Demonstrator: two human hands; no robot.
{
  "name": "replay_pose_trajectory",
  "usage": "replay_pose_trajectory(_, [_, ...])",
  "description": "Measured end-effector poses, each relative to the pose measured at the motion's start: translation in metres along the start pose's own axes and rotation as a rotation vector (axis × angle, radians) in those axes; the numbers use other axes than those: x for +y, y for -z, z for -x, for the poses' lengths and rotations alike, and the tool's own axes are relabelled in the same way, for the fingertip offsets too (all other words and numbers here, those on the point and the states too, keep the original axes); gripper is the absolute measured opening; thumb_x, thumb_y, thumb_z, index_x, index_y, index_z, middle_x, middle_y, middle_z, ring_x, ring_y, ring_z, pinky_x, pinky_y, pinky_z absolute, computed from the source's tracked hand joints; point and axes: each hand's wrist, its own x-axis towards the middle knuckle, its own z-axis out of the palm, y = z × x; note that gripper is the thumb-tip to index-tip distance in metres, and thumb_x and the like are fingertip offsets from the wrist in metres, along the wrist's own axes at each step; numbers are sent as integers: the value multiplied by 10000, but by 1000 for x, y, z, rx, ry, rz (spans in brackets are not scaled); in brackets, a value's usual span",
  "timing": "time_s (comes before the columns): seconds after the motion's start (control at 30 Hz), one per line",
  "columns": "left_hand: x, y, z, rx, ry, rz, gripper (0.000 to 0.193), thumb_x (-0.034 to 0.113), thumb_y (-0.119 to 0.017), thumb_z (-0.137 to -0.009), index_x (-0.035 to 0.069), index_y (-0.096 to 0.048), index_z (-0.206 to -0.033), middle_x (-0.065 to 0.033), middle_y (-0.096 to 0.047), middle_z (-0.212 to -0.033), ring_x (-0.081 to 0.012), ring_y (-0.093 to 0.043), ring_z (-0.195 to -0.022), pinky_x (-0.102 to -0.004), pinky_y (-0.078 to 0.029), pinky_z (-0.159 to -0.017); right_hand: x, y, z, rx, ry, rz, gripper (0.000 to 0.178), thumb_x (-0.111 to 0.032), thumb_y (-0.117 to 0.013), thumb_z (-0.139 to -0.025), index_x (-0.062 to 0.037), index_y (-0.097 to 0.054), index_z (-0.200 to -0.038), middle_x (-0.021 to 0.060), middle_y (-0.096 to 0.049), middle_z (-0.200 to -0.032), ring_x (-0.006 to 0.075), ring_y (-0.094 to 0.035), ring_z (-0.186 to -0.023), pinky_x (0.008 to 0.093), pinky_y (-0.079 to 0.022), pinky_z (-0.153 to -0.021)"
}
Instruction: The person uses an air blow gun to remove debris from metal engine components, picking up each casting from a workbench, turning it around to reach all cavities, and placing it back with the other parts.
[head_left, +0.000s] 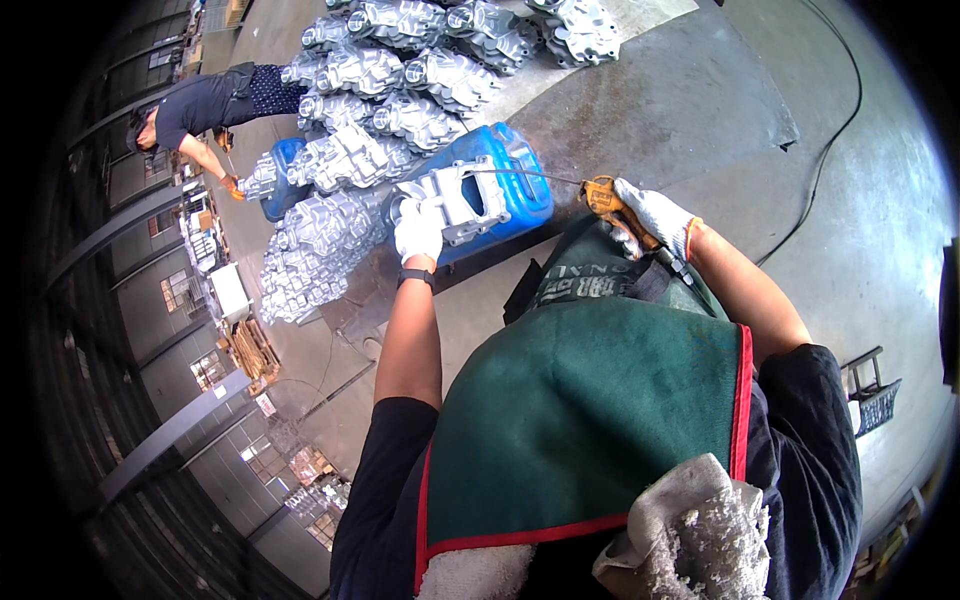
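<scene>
My left hand [418, 235], in a white glove, grips the left end of a silver metal casting [462, 212] with a large rectangular opening. The casting rests on a blue plastic drum [528, 180] lying on its side in front of me. In my gloved right hand [655, 215] is an orange air blow gun [603, 196], closed around its handle. The gun's long thin nozzle [540, 174] points left and reaches the casting's opening; its tip is hard to make out. A metal fitting [678, 268] sits at the handle's lower end.
Many similar castings [365, 75] are piled on the table beyond and to the left. A co-worker [215, 105] bends at the far left, a gloved hand at a casting by another blue drum [285, 180]. A dark cable [835, 130] runs over the floor at right.
</scene>
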Motion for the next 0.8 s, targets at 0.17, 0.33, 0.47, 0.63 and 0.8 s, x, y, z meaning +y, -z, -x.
replay_pose_trajectory(0.17, [2,2,2,3,8,-18,410,426,-410,-908,60,-499,-1070,-272,-605,-1008,-451,-570,-948,-489,-434,-824,-3,-3,8,86,42,62,532,-513,-346,-958,-39,-568,-859,39,-541,-614,136,-502,-462,274,-420,-410])
replay_pose_trajectory(0.33, [6,4,2,6,8,9,428,430,-457,-888,46,-506,-1070,-265,-615,-999,-432,-583,-949,-479,-447,-814,4,0,2,71,28,92,558,-538,-347,-948,-37,-579,-861,37,-546,-619,133,-503,-471,267,-426,-418])
replay_pose_trajectory(0.47, [2,2,1,-1,20,0,444,446,-470,-878,47,-502,-1071,-266,-614,-1000,-429,-582,-951,-476,-446,-818,-4,-6,15,221,62,215,540,-522,-337,-954,-64,-607,-853,17,-550,-635,114,-492,-485,261,-428,-454])
replay_pose_trajectory(0.63, [0,1,-5,-9,-4,-2,456,462,-456,-881,49,-497,-1068,-263,-614,-1007,-426,-583,-955,-471,-445,-824,27,36,-6,173,75,381,565,-547,-295,-951,-101,-636,-887,-23,-540,-610,90,-437,-468,243,-364,-442])
replay_pose_trajectory(0.8, [-1,-2,-4,-9,48,18,438,454,-401,-896,73,-506,-1085,-271,-592,-1052,-445,-554,-998,-477,-422,-852,16,17,13,150,-102,389,542,-538,-287,-959,-126,-623,-854,-50,-490,-565,55,-398,-443,220,-298,-399])
